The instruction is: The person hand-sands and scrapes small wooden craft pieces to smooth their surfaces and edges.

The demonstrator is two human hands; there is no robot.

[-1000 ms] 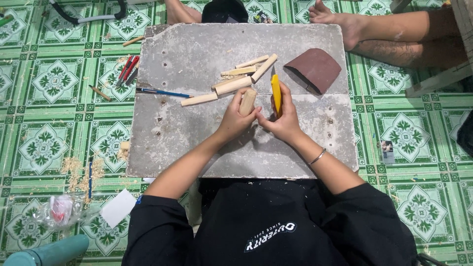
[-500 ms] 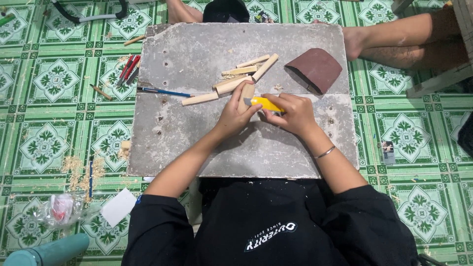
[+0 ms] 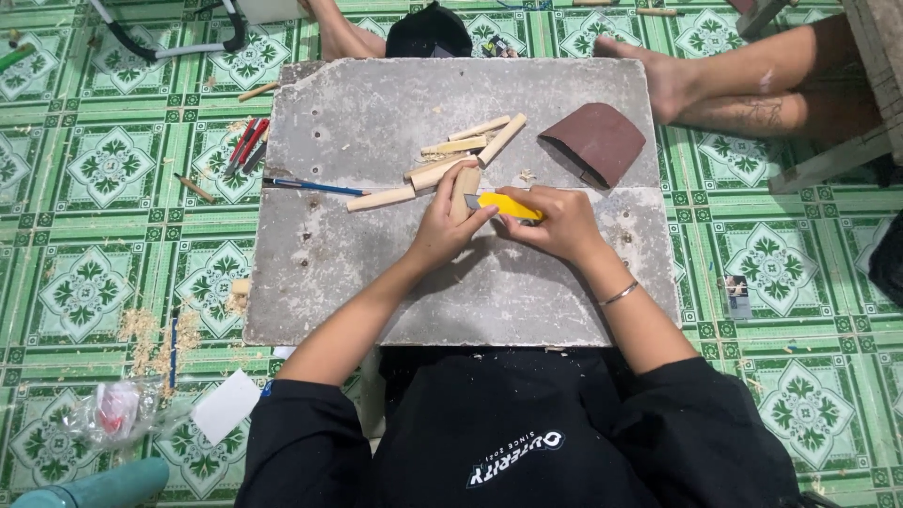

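My left hand [image 3: 440, 230] grips a short round wooden stick [image 3: 464, 189] over the grey slab [image 3: 329, 254]. A yellow utility knife [image 3: 506, 204] lies sideways in my right hand [image 3: 560, 224], its blade tip against the stick. Both hands meet near the slab's middle. Several more cut wooden sticks [image 3: 461, 150] lie in a loose pile just beyond my hands. A folded sheet of brown sandpaper [image 3: 597, 139] rests on the slab to the right of the pile.
A blue pencil [image 3: 315, 184] lies on the slab's left part. Red pens [image 3: 246, 143] and a pencil stub [image 3: 193, 186] lie on the green tiled floor at left, with wood shavings [image 3: 150, 334], a white card [image 3: 224, 406] and a plastic bag. Another person's bare legs [image 3: 752, 85] stretch across the top right.
My right hand has turned the yellow knife from pointing away to lying sideways, with its blade brought onto the stick. The view has shifted slightly.
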